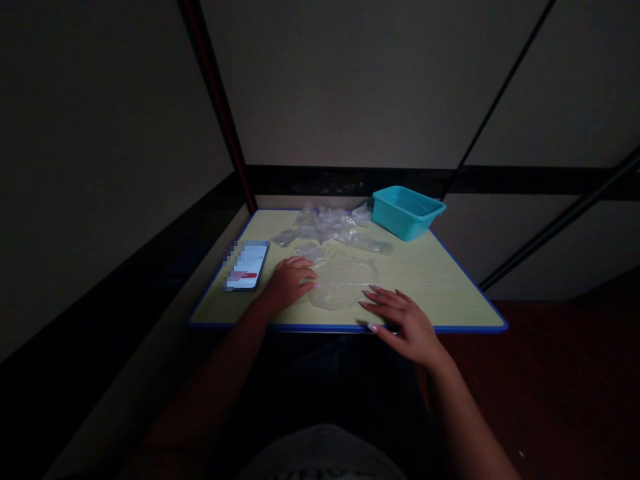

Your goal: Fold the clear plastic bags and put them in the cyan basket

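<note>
A clear plastic bag (343, 283) lies spread flat on the table in front of me. My left hand (293, 280) rests at its left edge, palm down with the fingers stretched out. At the bag's right edge is my right hand (403, 320), its fingers spread and the thumb near the table's front rim. Neither hand appears to grip anything. Just beyond the bag, a loose heap of crumpled clear plastic bags (325, 223) covers the back middle of the table.
A turquoise plastic basin (407, 215) stands at the table's back right corner. On the left lies a phone (253, 263) with its screen lit. The small pale table (450, 297) has a blue rim, and wall panels rise behind it and to the left.
</note>
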A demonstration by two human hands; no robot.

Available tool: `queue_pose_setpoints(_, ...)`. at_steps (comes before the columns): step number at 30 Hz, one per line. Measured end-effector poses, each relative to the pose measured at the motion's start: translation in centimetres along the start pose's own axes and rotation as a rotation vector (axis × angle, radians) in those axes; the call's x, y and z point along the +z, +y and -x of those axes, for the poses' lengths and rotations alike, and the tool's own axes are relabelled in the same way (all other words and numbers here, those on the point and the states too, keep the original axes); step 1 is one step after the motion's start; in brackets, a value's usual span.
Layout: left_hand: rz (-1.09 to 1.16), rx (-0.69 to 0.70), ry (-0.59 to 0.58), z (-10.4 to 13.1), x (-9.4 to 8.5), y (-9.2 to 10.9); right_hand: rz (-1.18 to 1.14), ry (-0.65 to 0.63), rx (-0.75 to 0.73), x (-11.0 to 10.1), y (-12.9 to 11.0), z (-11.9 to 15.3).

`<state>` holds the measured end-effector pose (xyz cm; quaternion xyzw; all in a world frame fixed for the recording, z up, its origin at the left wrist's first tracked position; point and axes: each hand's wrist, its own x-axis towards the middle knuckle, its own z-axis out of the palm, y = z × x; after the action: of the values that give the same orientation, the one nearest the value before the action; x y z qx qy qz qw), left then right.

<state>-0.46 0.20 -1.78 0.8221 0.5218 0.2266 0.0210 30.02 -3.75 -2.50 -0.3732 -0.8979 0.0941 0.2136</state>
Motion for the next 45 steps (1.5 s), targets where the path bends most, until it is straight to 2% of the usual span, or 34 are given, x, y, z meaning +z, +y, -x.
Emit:
queue_pose_setpoints(5, -0.043, -0.065, 0.031, 0.1, 0.2, 0.2, -0.009, 0.003, -0.005, 0.1, 0.1, 0.0)
queue_pose_setpoints(11, -0.032, -0.068, 0.170, 0.9, -1.0, 0.5, -0.013, 0.021, 0.005, 0.1, 0.0, 0.0)
queue_pose_setpoints(13, -0.023, 0.009, 0.108, 1.7, -1.6, 1.0, -0.011, 0.025, 0.009, 0.2, 0.0, 0.0)
queue_pose_setpoints(17, -0.008, 0.213, -0.171, 3.5, -2.1, 2.4, -0.002, 0.026, 0.017, 0.3, 0.0, 0.0)
queue_pose_setpoints(24, 0.046, 0.220, -0.335, 4.1, -1.1, 2.8, 0.015, -0.006, 0.038, 0.2, -0.1, -0.1)
queue_pose_setpoints(29, 0.090, 0.217, -0.349, 3.9, -0.8, 2.6, 0.031, -0.010, 0.048, 0.1, -0.3, -0.1)
queue_pose_setpoints(36, 0.049, 0.210, -0.198, 4.9, -1.2, 2.2, 0.136, -0.021, 0.031, 0.2, -0.7, 0.0)
queue_pose_setpoints(40, 0.027, 0.258, -0.231, 5.4, -1.3, 2.2, 0.183, -0.045, 0.027, 0.3, -0.7, 0.0)
queue_pose_setpoints(45, 0.082, 0.239, -0.252, 5.4, -1.3, 2.2, 0.194, -0.027, 0.072, 0.5, -1.2, 0.0)
